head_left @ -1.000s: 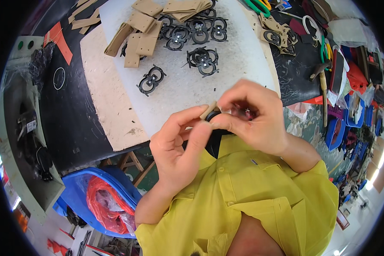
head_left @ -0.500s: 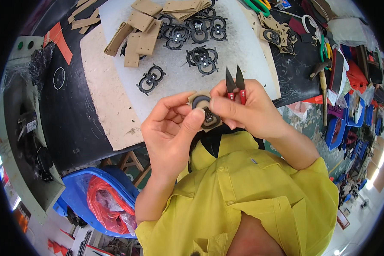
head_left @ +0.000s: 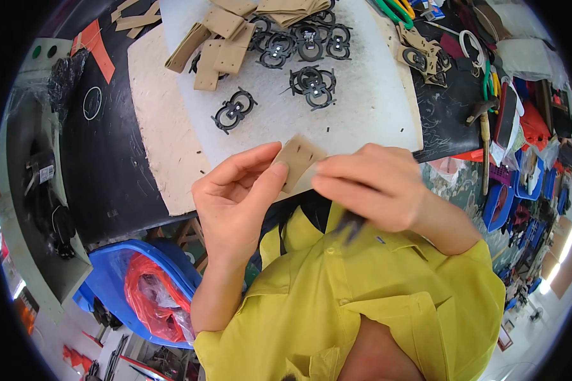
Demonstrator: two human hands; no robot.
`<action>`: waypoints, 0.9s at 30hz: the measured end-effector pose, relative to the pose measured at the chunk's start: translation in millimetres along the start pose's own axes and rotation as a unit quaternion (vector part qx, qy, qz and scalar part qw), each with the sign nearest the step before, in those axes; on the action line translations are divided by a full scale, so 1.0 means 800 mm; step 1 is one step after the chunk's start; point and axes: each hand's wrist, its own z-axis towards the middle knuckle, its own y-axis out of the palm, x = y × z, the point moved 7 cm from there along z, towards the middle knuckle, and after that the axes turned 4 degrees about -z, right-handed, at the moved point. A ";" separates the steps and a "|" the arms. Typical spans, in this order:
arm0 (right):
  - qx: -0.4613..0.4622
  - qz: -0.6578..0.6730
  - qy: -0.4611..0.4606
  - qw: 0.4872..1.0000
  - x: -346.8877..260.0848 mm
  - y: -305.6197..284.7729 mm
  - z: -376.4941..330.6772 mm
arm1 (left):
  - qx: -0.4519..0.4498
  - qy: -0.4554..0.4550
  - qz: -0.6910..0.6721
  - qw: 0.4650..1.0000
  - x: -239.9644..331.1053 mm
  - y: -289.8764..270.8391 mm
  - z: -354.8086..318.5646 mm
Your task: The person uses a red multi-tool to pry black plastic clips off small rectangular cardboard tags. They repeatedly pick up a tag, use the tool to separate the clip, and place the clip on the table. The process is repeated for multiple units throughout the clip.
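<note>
Close to my chest, both hands pinch one small brown cardboard card (head_left: 297, 162), its plain back facing up with a few tiny slots in it. My left hand (head_left: 235, 197) grips the card's left edge between thumb and fingers. My right hand (head_left: 375, 184) holds the right edge, and a dark blurred tool tip (head_left: 349, 225) sticks out below its palm. Whatever sits on the card's other face is hidden. Black double-ring parts (head_left: 234, 111) lie on the white sheet (head_left: 368, 114) beyond my hands.
More black ring parts (head_left: 311, 86) and a pile of brown cards (head_left: 213, 44) lie at the back of the sheet. Hand tools (head_left: 483, 120) and carded parts (head_left: 419, 54) crowd the right side. A blue bin with a red bag (head_left: 149, 286) stands below the black table (head_left: 108, 165).
The card has been turned over, so the black ring part seen on it earlier is hidden. The red-handled snips in my right hand have swung from pointing up to pointing down.
</note>
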 end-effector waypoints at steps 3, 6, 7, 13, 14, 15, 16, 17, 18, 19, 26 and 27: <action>0.027 0.102 0.265 0.958 0.032 -0.011 0.009 | 0.000 0.026 0.061 0.998 0.005 0.005 -0.007; -0.043 0.297 0.406 0.863 0.054 0.017 -0.012 | -0.073 0.097 0.151 0.981 0.015 0.021 -0.013; -0.051 0.346 0.437 0.829 0.057 0.027 -0.020 | -0.073 0.094 0.152 0.981 0.016 0.024 -0.013; -0.018 0.330 0.430 0.840 0.050 0.026 -0.019 | -0.054 0.046 0.140 0.988 0.001 0.025 -0.012; -0.007 0.335 0.435 0.835 0.050 0.026 -0.019 | -0.059 0.051 0.134 0.988 0.004 0.029 -0.012; -0.011 0.313 0.413 0.855 0.049 0.023 -0.015 | -0.064 0.056 0.127 0.988 0.006 0.032 -0.011; -0.015 0.292 0.390 0.873 0.049 0.019 -0.010 | -0.079 0.024 0.095 0.992 0.005 0.033 -0.009; -0.020 0.271 0.367 0.890 0.048 0.017 -0.007 | -0.094 -0.009 0.063 0.994 0.004 0.033 -0.007; -0.034 0.272 0.353 0.895 0.047 0.018 -0.006 | -0.109 -0.041 0.031 0.993 0.003 0.033 -0.004; -0.049 0.273 0.339 0.899 0.046 0.019 -0.007 | -0.105 -0.055 0.045 0.992 0.001 0.030 -0.001; -0.028 0.077 0.266 0.960 0.046 -0.007 0.006 | -0.064 -0.075 0.056 0.994 -0.002 0.012 0.007; -0.019 0.027 0.218 0.975 0.040 -0.014 0.008 | -0.055 -0.078 0.052 0.994 -0.001 0.009 0.008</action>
